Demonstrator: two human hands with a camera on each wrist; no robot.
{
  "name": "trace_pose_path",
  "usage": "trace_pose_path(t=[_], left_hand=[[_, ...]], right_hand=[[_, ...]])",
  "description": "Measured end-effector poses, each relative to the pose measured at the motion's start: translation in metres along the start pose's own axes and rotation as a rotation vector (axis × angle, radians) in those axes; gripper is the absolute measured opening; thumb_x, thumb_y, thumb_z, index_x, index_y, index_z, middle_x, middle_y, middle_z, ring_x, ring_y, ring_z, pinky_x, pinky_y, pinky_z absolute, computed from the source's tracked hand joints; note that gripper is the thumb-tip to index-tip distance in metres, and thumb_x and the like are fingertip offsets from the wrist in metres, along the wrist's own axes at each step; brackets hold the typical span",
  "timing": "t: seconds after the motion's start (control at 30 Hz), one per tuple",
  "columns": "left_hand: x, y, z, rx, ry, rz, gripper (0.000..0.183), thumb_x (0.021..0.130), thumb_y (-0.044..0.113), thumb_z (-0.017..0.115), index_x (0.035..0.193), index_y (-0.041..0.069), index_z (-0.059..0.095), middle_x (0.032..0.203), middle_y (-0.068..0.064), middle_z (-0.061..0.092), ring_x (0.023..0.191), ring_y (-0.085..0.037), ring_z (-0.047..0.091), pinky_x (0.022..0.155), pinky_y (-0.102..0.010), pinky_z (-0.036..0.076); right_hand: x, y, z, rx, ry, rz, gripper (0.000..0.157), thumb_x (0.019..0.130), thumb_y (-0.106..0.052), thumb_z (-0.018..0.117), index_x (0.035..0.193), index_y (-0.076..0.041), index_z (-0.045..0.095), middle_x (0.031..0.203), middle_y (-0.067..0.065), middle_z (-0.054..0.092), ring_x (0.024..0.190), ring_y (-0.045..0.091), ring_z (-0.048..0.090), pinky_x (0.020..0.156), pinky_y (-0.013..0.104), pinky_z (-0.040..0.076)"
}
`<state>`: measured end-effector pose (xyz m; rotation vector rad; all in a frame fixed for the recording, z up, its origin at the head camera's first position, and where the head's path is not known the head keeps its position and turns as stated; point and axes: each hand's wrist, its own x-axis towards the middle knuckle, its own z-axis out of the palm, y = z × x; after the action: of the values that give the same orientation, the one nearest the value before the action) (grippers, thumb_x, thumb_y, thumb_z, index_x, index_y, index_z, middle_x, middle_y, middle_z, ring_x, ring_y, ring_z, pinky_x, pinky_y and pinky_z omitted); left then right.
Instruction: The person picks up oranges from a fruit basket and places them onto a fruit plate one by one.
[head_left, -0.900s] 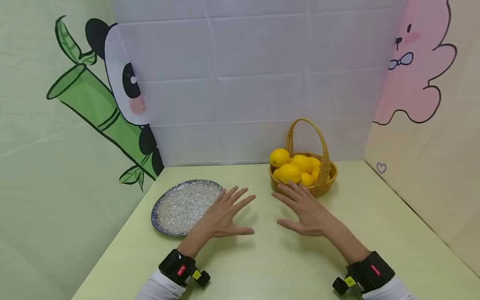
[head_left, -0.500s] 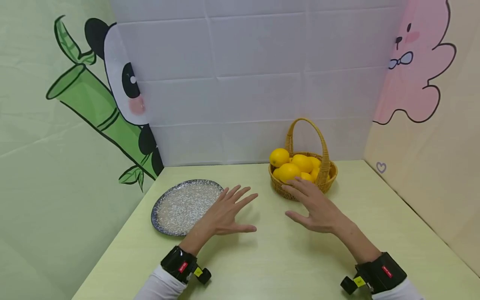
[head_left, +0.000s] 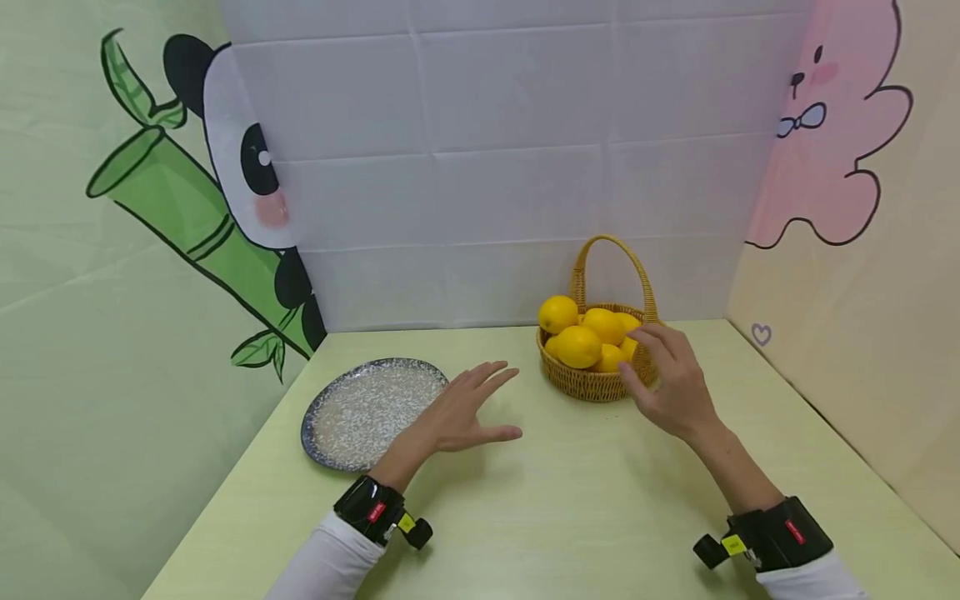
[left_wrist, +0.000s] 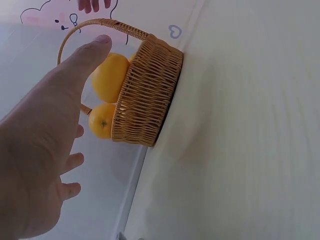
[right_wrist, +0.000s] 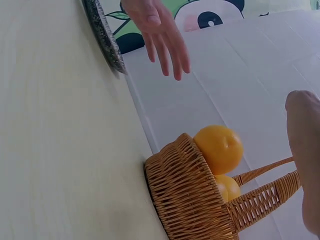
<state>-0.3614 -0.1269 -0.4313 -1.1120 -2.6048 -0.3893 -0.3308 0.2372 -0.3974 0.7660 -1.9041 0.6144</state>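
Several yellow lemons (head_left: 578,347) fill a wicker basket (head_left: 588,385) with a tall handle at the back of the table. My right hand (head_left: 675,387) hovers at the basket's right front, fingers slightly bent and thumb apart, holding nothing; it covers part of the basket's right side in the head view. My left hand (head_left: 457,412) hangs over the table with fingers extended and thumb spread, nothing in it. Under and behind that forearm lies an oval speckled plate (head_left: 367,408) with a dark blue rim. In the left wrist view the thumb overlaps the basket (left_wrist: 147,90).
The pale table (head_left: 555,517) meets a white cloth wall (head_left: 517,167) right behind the basket. Printed cloth walls stand to the left and right, with a panda (head_left: 258,175) and a pink bear (head_left: 832,167). Both wrists wear black camera bands.
My right hand has moved right, away from the basket's front to its right side, and its fingers point more upward. My left hand has shifted slightly up and right. The basket and plate stay put.
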Motion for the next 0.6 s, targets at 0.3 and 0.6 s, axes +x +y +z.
trace_pose_path(t=[0.3, 0.6], left_hand=[[0.040, 0.015, -0.003, -0.097, 0.022, -0.060, 0.097, 0.086, 0.079, 0.057, 0.165, 0.029, 0.030, 0.166, 0.003, 0.030, 0.147, -0.019, 0.029, 0.116, -0.051, 0.035], [0.081, 0.025, 0.006, -0.140, 0.040, -0.086, 0.097, 0.086, 0.078, 0.058, 0.165, 0.030, 0.030, 0.166, 0.002, 0.031, 0.146, -0.020, 0.031, 0.113, -0.053, 0.038]], right_hand=[[0.006, 0.026, 0.006, -0.016, 0.050, 0.242, 0.063, 0.085, -0.018, 0.073, 0.136, 0.011, 0.052, 0.134, 0.027, 0.053, 0.124, 0.040, 0.046, 0.097, 0.058, 0.040], [0.010, 0.034, 0.015, 0.094, -0.001, 0.565, 0.072, 0.094, -0.024, 0.072, 0.152, 0.001, 0.039, 0.135, 0.023, 0.052, 0.119, 0.037, 0.051, 0.095, 0.057, 0.046]])
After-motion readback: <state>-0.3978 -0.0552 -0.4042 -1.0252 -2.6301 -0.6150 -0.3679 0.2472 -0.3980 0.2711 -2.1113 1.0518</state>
